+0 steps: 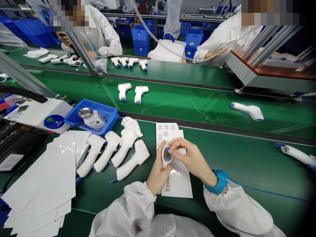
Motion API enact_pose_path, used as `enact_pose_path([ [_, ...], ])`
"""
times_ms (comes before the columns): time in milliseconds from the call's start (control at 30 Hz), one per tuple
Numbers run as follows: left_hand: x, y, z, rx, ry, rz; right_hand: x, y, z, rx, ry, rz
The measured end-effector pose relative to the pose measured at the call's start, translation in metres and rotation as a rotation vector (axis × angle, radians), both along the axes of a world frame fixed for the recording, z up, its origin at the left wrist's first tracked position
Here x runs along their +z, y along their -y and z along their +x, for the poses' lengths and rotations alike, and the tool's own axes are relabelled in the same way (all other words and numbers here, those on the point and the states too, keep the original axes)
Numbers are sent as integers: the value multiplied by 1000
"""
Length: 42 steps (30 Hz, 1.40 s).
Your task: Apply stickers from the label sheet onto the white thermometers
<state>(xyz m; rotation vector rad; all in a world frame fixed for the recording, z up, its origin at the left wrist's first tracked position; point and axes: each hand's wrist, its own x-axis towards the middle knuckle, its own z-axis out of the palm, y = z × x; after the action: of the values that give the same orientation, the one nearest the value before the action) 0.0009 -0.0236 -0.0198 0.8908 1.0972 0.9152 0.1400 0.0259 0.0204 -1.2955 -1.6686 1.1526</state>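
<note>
My left hand (159, 172) is wrapped round a white infrared thermometer (167, 161), its small screen with a blue rim facing me. The fingers and thumb of my right hand (189, 156) close on the upper right edge of the thermometer's head, beside the screen. Whether a small piece is pinched there is too fine to see. Beneath both hands lie white label sheets (181, 184) with printed blocks of text. Several more white thermometers (134, 159) lie in a row left of my hands, one of them partly under a crumpled white cloth (132, 125).
A blue tray (112, 120) holds a bottle with a metal cap (95, 120). White sheets (49, 177) are piled at the left. Across the green belt (182, 95) lie other thermometers (249, 111). Two co-workers sit opposite. A blue wrist strap (217, 182) trails its cord rightward.
</note>
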Motion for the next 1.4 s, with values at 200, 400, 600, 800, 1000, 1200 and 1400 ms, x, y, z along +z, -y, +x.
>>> enact_pose_path([
  [200,0,0,0,31,3,1,-1,-3,-3,-24,3,15],
  [400,1,0,0,19,-21,17,-2,-3,-4,-41,-2,-4],
  [600,4,1,-2,-49,21,-20,0,-4,-4,-34,5,-2],
  [800,5,0,-3,29,51,-1,1,-4,-4,-25,11,8],
  [1000,5,-2,0,105,28,-2,2,-5,-4,-31,17,4],
  [1200,6,-1,0,92,26,-32,1,-5,-4,-41,8,-14],
  [1400,5,-1,-1,108,20,-27,0,-6,-5,-43,29,-5],
])
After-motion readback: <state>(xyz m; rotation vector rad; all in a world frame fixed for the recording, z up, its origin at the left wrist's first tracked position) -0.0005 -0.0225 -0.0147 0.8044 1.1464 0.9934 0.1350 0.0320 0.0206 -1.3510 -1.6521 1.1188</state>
